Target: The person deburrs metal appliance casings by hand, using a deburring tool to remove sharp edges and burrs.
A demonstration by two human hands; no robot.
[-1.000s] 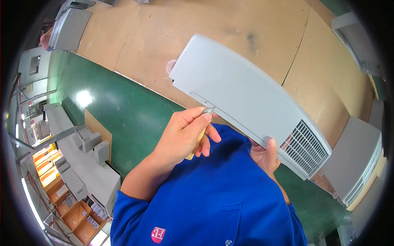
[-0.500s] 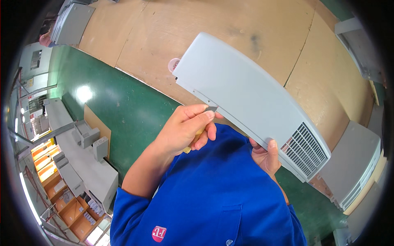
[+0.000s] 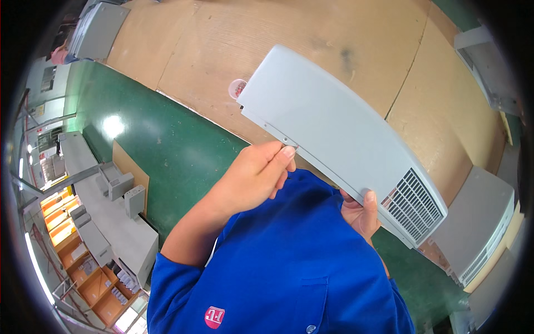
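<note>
head view: one grey panel is over the brown table, long axis upper-left to lower-right, its one grille pointing lower-right; left hand pinches one mostly hidden tool, right hand pinches panel's edge.

Bright, even light in here: white glare on the floor, a lamp glowing at left, edges bending into black.
</note>
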